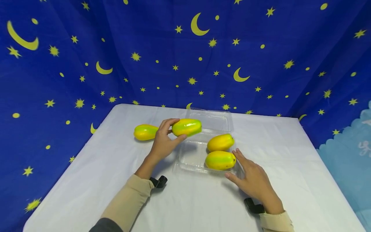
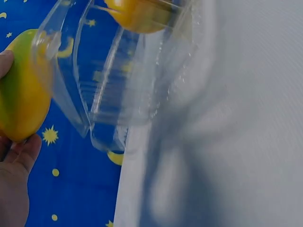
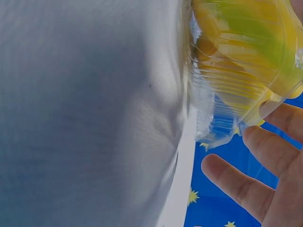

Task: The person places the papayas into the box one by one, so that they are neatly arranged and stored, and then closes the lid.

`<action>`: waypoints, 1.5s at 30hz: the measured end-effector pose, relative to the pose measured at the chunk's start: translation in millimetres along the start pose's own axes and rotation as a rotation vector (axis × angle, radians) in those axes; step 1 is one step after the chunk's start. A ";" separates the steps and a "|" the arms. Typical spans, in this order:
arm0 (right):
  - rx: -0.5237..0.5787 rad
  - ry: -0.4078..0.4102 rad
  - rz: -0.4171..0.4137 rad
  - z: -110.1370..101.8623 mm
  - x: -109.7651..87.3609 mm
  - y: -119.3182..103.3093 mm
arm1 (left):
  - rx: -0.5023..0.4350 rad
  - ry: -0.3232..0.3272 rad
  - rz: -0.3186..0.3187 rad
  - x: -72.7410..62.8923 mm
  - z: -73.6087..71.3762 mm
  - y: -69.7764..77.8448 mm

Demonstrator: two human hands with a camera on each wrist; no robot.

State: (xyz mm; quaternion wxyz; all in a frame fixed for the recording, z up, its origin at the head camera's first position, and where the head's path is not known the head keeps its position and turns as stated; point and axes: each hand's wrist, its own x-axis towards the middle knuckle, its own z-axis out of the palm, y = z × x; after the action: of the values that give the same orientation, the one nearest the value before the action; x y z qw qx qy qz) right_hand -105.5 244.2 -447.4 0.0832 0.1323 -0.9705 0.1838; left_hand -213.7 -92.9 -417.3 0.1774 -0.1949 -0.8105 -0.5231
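Beige sleeves, nearest the cam, come in from the near edge: left sleeve (image 1: 127, 199) w/ a dark grey band, right sleeve (image 1: 276, 221) partly cut off by the frame; a blk wrist mount (image 1: 162, 182) shows by the left cuff, & another by the right. Left grip (image 1: 163, 143) is a bare hand curled partway, thumb on the near side & fingers on the far side, pinching the held fruit (image 1: 186, 127), yellow-green & oblong, by its left end; most of it juts out right of the fingertips, raised over the left/far part of a clear plastic container (image 1: 188, 158), w/ a shadow below. Loose fruit (image 1: 145, 132), similar, lies on the white-covered surface (image 1: 188, 206) just left of that hand, its right end partly hidden by the fingers. Right grip (image 1: 255, 177) has nothing in it: fingers extended, thumb well apart, fingertips at the container's right end; contact w/ the rim hard to confirm. Two more sit in the container's right half, far fruit (image 1: 221, 142) & near fruit (image 1: 220, 160), side by side. Clear lid (image 1: 215, 120) lies folded back on the far side. Bkgd: blue curtain (image 1: 162, 42) w/ yellow moons, stars & dots; whitish marks on the light-blue part at far right, too unclear to make out.
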 end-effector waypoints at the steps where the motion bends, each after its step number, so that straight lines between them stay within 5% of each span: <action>1: 0.001 -0.002 0.003 0.0 -0.2 -0.5 | 0.000 -0.002 0.005 1.1 1.6 1.0; 16: 0.004 -0.003 0.007 3.7 -1.8 -2.9 | 0.021 -0.094 -0.042 5.8 22.5 6.5; 45: -0.005 0.015 -0.001 1.0 -1.0 0.0 | 0.131 -0.198 0.006 4.5 36.6 -6.0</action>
State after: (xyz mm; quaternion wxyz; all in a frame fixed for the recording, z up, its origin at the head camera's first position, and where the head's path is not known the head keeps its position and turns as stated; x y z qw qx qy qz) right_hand -104.6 244.1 -448.5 0.0910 0.1312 -0.9702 0.1821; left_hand -223.7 -61.0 -434.0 0.1106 -0.2362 -0.8560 -0.4465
